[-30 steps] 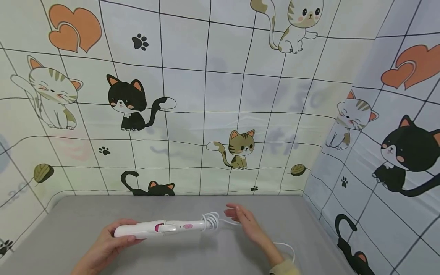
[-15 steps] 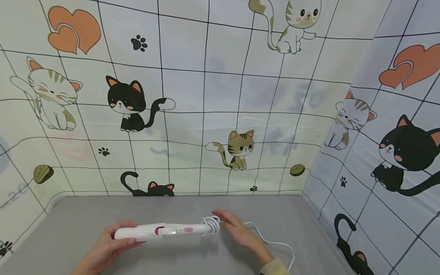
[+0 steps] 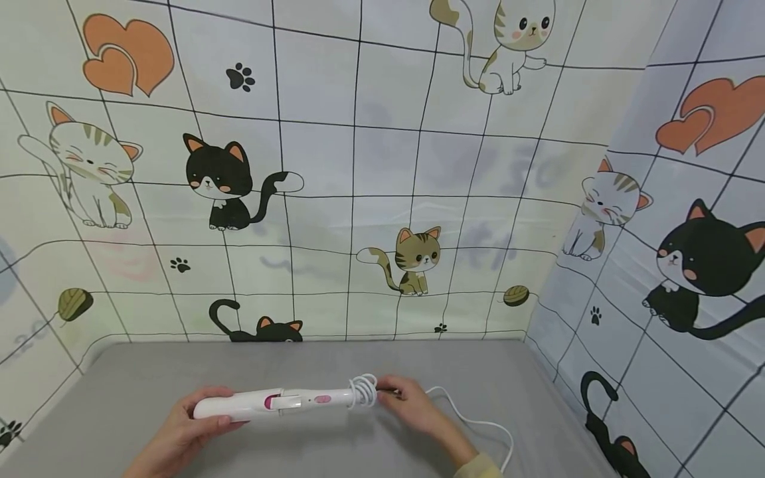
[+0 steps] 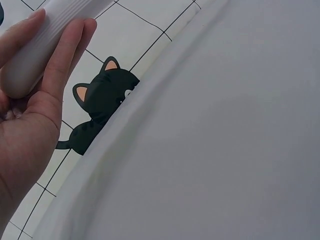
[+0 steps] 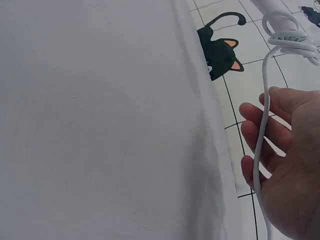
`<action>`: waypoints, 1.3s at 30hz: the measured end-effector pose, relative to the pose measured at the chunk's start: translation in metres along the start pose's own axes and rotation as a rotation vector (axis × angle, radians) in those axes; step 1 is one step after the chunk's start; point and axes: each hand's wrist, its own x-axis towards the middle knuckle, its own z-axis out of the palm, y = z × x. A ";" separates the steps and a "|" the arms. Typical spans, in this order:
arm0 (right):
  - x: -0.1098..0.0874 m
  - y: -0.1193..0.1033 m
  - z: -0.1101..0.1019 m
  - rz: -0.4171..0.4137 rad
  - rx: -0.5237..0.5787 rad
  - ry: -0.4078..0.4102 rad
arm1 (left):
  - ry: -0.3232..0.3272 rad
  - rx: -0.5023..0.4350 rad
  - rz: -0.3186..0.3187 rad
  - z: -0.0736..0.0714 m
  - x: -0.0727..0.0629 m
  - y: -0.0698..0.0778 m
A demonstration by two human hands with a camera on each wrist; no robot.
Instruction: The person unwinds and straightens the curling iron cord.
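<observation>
A white hair straightener (image 3: 239, 405) with pink details is held level above the grey surface in the head view. My left hand (image 3: 188, 425) grips its wide end, thumb on the near side and fingers behind; the left wrist view shows the hand (image 4: 37, 110) around the ribbed body. White cord (image 3: 363, 390) is looped several times around the narrow end. Right beside these loops is my right hand (image 3: 412, 405). Up close in the right wrist view, that hand (image 5: 290, 145) has loosely bent fingers, and the cord (image 5: 265, 115) runs down across them from the loops.
A grey cloth-covered tabletop (image 3: 299, 451) lies below both hands. Loose cord (image 3: 478, 422) curves behind the right forearm toward the front edge. A wall sheet with printed cats and grid lines (image 3: 323, 153) stands behind and to the right.
My right hand came from above and right of the loops in to the cord loops, its fingers bending more. The left hand and hair straightener stay almost in place.
</observation>
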 end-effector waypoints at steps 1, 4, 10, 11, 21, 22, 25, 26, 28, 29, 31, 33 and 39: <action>-0.001 0.000 0.000 0.000 0.009 0.016 | -0.006 -0.005 0.007 0.000 -0.001 0.000; -0.003 0.002 -0.001 -0.005 0.034 0.068 | -0.018 -0.018 0.014 -0.001 -0.001 0.000; -0.006 0.005 -0.004 -0.013 0.052 0.124 | -0.003 -0.002 -0.009 -0.001 -0.002 -0.001; -0.006 0.006 -0.005 -0.011 0.050 0.135 | 0.000 0.000 -0.012 -0.001 -0.002 -0.001; -0.013 0.014 -0.014 0.023 -0.028 0.259 | -0.001 -0.016 -0.013 -0.003 -0.003 -0.004; -0.014 0.015 -0.015 0.013 -0.032 0.270 | 0.000 -0.015 -0.023 -0.003 -0.004 -0.004; -0.015 0.016 -0.018 0.009 -0.051 0.281 | -0.004 -0.019 -0.050 -0.003 -0.004 -0.004; -0.016 0.017 -0.020 0.011 -0.061 0.284 | -0.007 -0.020 -0.054 -0.003 -0.004 -0.005; -0.016 0.016 -0.024 0.028 -0.079 0.296 | -0.010 -0.020 -0.060 -0.003 -0.005 -0.005; -0.017 0.015 -0.027 0.042 -0.091 0.308 | -0.008 -0.018 -0.059 -0.003 -0.004 -0.005; -0.017 0.012 -0.033 0.065 -0.101 0.348 | -0.004 -0.013 -0.060 -0.003 -0.004 -0.006; -0.018 0.010 -0.040 0.090 -0.111 0.388 | 0.006 -0.009 -0.053 -0.003 -0.004 -0.008; -0.025 0.010 -0.053 0.111 -0.117 0.431 | -0.008 -0.073 0.055 -0.009 -0.003 -0.014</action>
